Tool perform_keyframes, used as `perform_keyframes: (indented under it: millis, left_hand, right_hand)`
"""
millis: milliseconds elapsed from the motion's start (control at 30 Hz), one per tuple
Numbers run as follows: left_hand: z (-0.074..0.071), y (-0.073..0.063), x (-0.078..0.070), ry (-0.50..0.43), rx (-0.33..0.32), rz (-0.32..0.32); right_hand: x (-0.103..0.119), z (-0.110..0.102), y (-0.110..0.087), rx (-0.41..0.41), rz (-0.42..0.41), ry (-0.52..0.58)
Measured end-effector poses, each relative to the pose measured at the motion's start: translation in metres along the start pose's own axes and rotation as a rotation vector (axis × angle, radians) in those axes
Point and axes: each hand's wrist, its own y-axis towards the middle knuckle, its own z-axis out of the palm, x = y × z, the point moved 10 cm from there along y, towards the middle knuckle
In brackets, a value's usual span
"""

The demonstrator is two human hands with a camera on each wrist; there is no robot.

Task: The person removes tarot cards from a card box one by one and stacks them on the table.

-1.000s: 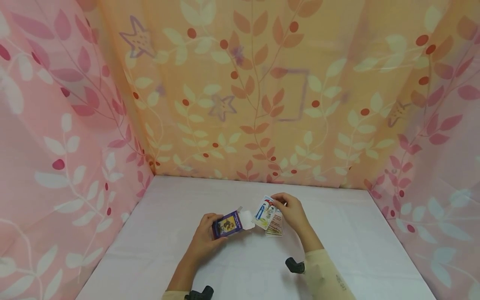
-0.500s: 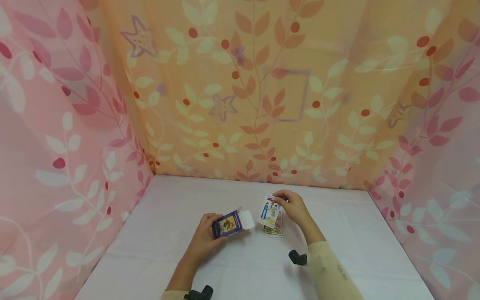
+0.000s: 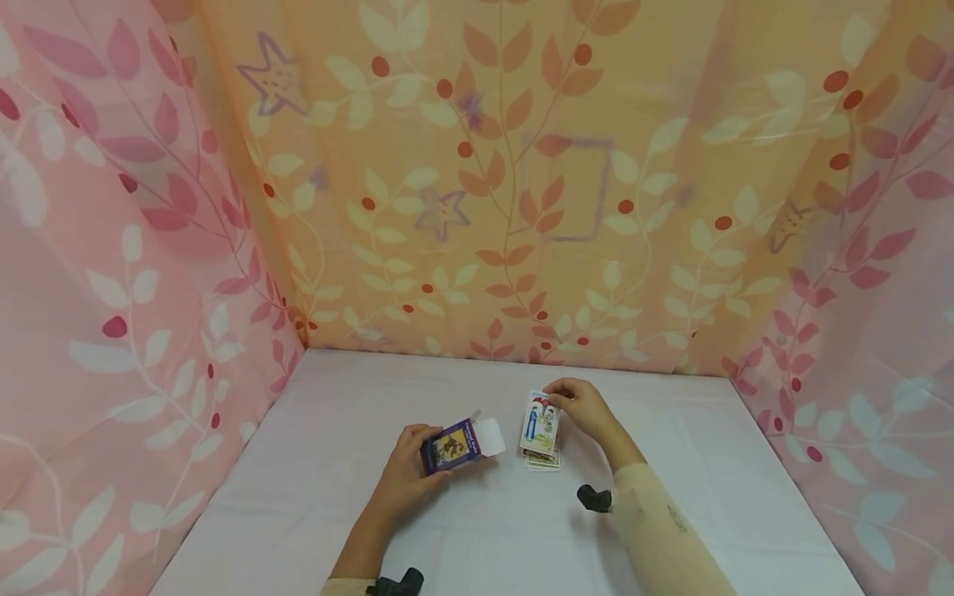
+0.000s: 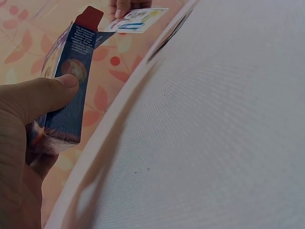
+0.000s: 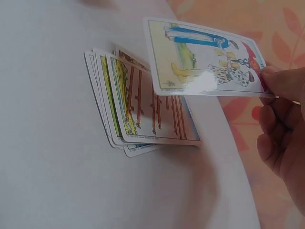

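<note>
My left hand (image 3: 408, 472) grips a dark blue and purple card box (image 3: 451, 445), its flap end open toward the right. In the left wrist view the thumb presses the narrow printed side of the box (image 4: 76, 90). With thumb and fingers my right hand (image 3: 589, 410) pinches the top end of an illustrated card (image 3: 540, 422), which shows figures in blue and white. Below that card, an uneven pile of cards (image 5: 152, 109) lies on the white cloth; its top card bears upright red-brown staves. The held card hangs just above the pile and partly covers it.
A white cloth (image 3: 335, 414) covers the table. Patterned curtains (image 3: 514, 207) stand at the back and on both sides. A black wrist camera mount (image 3: 594, 498) sits at the right wrist, another mount (image 3: 398, 583) at the left.
My right hand has shifted slightly to the right with the card, bringing it over the pile and turning it more upright. The left hand and box stay nearly still.
</note>
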Motion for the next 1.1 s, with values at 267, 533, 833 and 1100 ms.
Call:
perform_keyframes:
  millis: [267,533,833,1100]
  left_hand:
    - [0.000,0.000,0.001,-0.012,-0.002,0.008]
    - [0.001,0.000,0.000,0.016,0.000,0.050]
    - [0.000,0.001,0.000,-0.003,-0.001,0.009]
    - [0.000,0.000,-0.002,0.025,-0.010,0.015]
  right_hand:
    - [-0.015,0.006,0.008,0.044,0.070,-0.012]
    - [-0.028,0.010,0.012,0.054,0.110,0.024]
    - [-0.032,0.017,0.013,0.056,0.122,0.005]
    - [-0.033,0.018,0.012,0.028,0.066,-0.019]
